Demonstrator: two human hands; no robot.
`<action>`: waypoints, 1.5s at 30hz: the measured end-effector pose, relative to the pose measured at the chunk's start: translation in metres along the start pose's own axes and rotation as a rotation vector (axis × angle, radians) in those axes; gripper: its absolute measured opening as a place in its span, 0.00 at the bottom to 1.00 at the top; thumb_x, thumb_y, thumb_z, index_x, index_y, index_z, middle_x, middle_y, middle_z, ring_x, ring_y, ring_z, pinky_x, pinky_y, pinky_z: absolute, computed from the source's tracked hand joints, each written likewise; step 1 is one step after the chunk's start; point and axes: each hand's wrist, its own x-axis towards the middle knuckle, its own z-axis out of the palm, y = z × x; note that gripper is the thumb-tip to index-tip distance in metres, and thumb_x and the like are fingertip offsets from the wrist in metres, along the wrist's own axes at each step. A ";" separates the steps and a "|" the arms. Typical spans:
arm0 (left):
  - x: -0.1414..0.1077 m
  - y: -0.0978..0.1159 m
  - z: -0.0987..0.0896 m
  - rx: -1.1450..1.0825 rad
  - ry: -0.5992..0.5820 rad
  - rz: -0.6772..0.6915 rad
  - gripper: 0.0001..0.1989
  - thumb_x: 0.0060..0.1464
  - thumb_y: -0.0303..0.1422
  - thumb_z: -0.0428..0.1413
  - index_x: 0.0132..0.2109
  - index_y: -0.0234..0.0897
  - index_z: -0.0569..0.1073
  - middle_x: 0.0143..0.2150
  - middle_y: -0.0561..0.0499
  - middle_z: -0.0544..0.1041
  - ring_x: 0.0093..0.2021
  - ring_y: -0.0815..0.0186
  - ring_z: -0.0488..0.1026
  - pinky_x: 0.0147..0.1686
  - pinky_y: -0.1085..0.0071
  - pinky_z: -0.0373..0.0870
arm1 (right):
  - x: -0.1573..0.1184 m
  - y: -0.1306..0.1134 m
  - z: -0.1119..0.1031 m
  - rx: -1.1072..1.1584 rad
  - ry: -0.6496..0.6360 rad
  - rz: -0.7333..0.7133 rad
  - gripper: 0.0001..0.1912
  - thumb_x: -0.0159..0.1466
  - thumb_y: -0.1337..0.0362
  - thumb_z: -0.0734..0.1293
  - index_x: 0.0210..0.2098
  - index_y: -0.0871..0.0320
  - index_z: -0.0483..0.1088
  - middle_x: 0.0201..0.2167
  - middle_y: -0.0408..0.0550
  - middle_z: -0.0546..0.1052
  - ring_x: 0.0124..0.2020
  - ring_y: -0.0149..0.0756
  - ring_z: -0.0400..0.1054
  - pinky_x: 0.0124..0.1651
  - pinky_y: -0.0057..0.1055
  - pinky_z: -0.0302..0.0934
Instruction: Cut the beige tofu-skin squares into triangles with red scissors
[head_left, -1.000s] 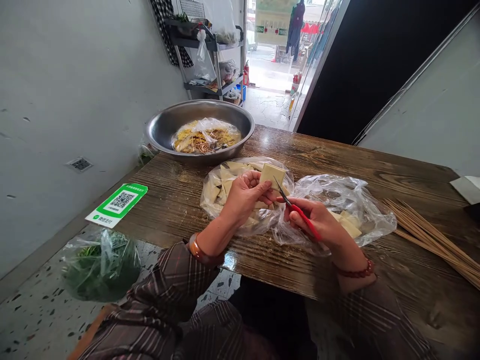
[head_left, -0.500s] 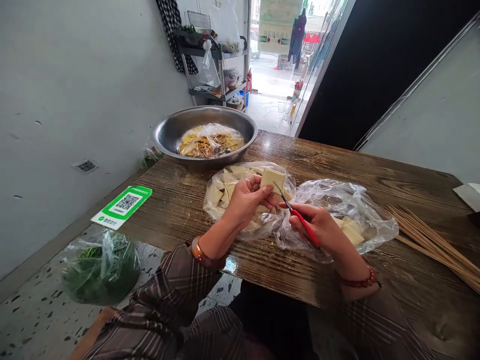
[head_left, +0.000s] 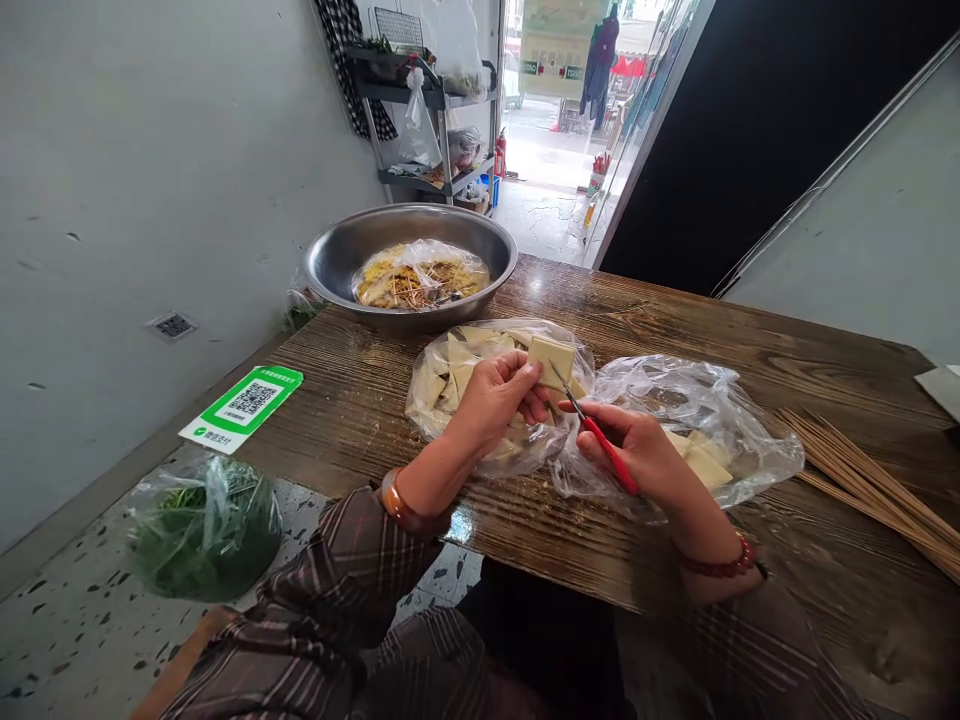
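Note:
Pinched in my left hand (head_left: 495,400) is a pale yellow square sheet (head_left: 553,358), held upright. My right hand (head_left: 630,448) grips red-handled scissors (head_left: 613,458), whose blades point up and left and lie against the sheet's near face. Beneath my left hand a clear plastic bag (head_left: 431,405) holds many pale cut pieces (head_left: 459,375). To the right, a second clear bag (head_left: 679,385) lies spread on the table, with several pale squares (head_left: 705,462) in it, partly behind my right wrist.
A large steel basin (head_left: 337,265) with bagged skewered food stands at the back left of the wooden table (head_left: 345,400). Thin wooden sticks (head_left: 870,480) lie at the right. A green QR card (head_left: 251,405) sits at the left edge, above a bag of greens (head_left: 206,530).
The sheet has turned a little and sits slightly farther right in my left hand. The scissors remain in my right hand, and the camera view has shifted slightly.

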 end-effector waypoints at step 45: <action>-0.004 0.002 0.001 0.105 -0.167 -0.084 0.18 0.52 0.44 0.62 0.29 0.33 0.70 0.22 0.53 0.74 0.16 0.73 0.70 0.15 0.79 0.64 | 0.002 -0.003 0.006 0.045 0.031 0.022 0.18 0.62 0.49 0.70 0.29 0.58 0.71 0.19 0.40 0.65 0.19 0.27 0.56 0.20 0.26 0.52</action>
